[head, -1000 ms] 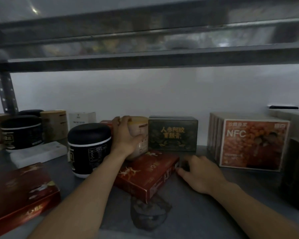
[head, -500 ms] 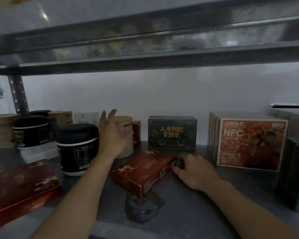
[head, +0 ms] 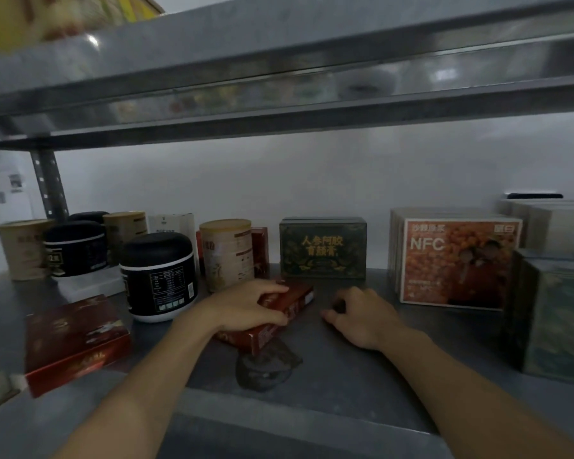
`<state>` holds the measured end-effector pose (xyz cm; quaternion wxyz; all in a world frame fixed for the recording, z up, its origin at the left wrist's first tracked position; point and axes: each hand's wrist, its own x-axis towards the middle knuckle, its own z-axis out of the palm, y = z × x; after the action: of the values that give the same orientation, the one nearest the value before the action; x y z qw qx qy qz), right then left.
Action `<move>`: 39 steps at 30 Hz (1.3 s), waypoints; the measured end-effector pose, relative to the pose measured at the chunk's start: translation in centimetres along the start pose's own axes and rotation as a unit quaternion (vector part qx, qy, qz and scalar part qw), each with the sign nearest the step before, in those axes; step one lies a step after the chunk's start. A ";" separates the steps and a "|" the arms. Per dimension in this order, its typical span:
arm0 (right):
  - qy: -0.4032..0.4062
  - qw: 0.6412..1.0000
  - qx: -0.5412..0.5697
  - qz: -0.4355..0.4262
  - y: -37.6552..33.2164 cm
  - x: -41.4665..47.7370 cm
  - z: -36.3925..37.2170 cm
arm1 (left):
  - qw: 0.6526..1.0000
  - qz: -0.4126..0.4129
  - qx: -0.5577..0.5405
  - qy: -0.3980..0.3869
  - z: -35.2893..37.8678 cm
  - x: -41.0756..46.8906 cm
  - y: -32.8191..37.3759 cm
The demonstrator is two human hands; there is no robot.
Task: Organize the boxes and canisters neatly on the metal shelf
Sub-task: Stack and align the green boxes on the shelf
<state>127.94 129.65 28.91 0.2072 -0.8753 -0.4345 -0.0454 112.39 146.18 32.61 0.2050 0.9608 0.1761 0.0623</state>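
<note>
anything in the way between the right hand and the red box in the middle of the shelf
Nothing visible. Only a bare strip of shelf lies between the right hand and the middle red box, which the left hand grips from above.

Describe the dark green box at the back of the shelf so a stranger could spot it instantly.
On the metal shelf, look along the back by the white wall. The dark green box stands between the tall beige canister to its left and the orange boxes to its right. Unlike its neighbours, its front carries gold characters inside a gold ornamental border.
</note>
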 end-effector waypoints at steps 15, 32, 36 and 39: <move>-0.015 1.000 0.001 -0.005 -0.2 -1.1 -0.2 | 0.991 -0.058 0.097 0.064 -0.2 -2.0 -2.7; 0.022 1.000 -0.008 0.004 0.3 -6.1 -2.6 | 0.898 0.230 0.221 0.302 4.6 -3.7 1.9; 0.050 0.998 -0.024 0.016 0.8 -8.8 -3.6 | 0.927 0.238 0.132 0.257 5.9 -3.8 3.5; 0.086 0.996 -0.037 0.015 1.0 -10.5 -4.2 | 0.960 0.202 0.057 0.184 6.4 -3.5 4.8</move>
<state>122.71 119.60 29.72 0.2123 -0.8816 -0.4000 -0.1331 111.84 138.43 28.61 0.0970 0.9584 0.0168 0.2680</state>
